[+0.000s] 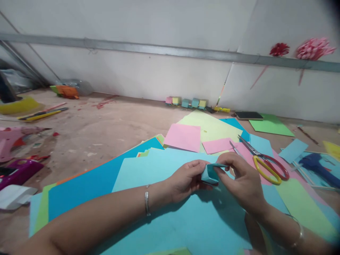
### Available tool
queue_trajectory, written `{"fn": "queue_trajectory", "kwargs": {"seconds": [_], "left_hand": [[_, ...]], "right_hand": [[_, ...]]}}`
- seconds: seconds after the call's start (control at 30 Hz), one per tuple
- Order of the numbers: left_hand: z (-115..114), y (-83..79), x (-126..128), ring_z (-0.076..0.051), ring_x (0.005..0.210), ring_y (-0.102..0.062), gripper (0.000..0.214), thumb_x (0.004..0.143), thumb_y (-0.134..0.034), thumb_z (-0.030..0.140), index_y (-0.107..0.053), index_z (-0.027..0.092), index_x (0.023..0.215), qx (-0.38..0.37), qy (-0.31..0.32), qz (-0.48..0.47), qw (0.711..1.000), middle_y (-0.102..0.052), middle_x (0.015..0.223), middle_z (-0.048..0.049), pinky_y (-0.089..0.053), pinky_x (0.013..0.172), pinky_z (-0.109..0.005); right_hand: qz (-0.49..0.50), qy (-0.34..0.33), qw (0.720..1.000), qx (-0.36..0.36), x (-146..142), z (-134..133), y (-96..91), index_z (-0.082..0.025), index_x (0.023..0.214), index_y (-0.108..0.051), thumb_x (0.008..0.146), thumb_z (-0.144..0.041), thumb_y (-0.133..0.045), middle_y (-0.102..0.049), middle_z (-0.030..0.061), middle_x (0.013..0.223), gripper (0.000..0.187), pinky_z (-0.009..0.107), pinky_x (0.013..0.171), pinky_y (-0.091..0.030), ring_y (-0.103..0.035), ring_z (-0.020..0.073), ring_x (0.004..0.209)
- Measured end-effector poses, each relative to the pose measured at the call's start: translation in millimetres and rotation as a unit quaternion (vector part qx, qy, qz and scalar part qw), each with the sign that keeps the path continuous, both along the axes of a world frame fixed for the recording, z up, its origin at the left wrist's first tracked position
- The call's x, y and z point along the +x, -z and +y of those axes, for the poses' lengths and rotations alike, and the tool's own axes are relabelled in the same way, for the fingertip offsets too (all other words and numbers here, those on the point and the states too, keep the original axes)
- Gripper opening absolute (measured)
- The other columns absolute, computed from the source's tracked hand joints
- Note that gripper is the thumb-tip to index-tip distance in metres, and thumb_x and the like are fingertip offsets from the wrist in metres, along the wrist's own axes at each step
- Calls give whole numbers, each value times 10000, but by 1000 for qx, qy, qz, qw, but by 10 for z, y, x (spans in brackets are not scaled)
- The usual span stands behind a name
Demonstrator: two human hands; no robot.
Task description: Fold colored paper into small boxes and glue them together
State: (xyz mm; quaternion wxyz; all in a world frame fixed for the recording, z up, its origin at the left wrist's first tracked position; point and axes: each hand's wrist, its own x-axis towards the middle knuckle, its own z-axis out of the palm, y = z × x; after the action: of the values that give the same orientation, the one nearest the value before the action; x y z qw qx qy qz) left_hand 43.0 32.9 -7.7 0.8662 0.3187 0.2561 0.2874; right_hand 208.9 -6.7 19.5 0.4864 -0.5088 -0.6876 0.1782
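Observation:
A small folded light-blue paper box (209, 173), with its top side open, is held above the sheets between both hands. My left hand (187, 179) is closed on its left side, thumb on the outer face. My right hand (240, 180) pinches a flap at the box's right edge between thumb and fingers. Beneath the hands lies a large light-blue sheet (164, 216) on a stack of coloured paper. Scissors (261, 159) with red and yellow handles rest partly open just beyond my right hand.
Pink paper (183, 136) and a pale yellow sheet (212, 124) lie beyond the hands. Small paper cubes (186, 102) line the wall beside a phone (249, 115). At left are a pink glue gun (13, 140), a purple tool (18, 171) and pencils (44, 114). A blue tool (318, 168) lies at right.

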Motion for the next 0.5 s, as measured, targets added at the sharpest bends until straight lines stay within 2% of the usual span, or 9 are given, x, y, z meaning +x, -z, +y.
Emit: {"fn": "queue_trajectory", "kwargs": {"seconds": [0.13, 0.23, 0.37, 0.5], "left_hand": [[-5, -39, 0, -141, 738, -593, 338, 715, -791, 399, -690, 113, 863, -7, -8, 3, 1000, -617, 803, -44, -516, 681, -265], [-7, -57, -4, -134, 746, -582, 323, 715, -794, 353, -715, 97, 895, -10, -7, 10, 1000, -631, 837, -57, -519, 710, -267], [-9, -25, -6, -151, 793, -597, 325, 721, -796, 345, -723, 98, 919, -22, -13, -3, 1000, -649, 882, -70, -525, 718, -269], [-5, 26, 3, -157, 765, -596, 317, 711, -807, 369, -707, 103, 853, -34, -38, -21, 998, -652, 832, -57, -532, 683, -282]], "right_hand": [[-5, -29, 999, 36, 4, -2, 9, -227, 799, -571, 797, -85, -600, -580, 22, 807, 145, 312, 635, -440, -524, 172, 753], [-22, -27, 998, 58, 22, -4, 10, -222, 802, -581, 760, -32, -593, -563, 13, 815, 195, 289, 614, -437, -528, 159, 747], [-109, -28, 988, 107, 49, 0, -32, -200, 802, -600, 708, 37, -525, -531, 6, 765, 266, 267, 601, -422, -511, 145, 721], [-202, -62, 968, 135, 72, 5, -123, -161, 871, -634, 778, 6, -514, -563, 46, 786, 226, 299, 634, -436, -514, 170, 758]]}}
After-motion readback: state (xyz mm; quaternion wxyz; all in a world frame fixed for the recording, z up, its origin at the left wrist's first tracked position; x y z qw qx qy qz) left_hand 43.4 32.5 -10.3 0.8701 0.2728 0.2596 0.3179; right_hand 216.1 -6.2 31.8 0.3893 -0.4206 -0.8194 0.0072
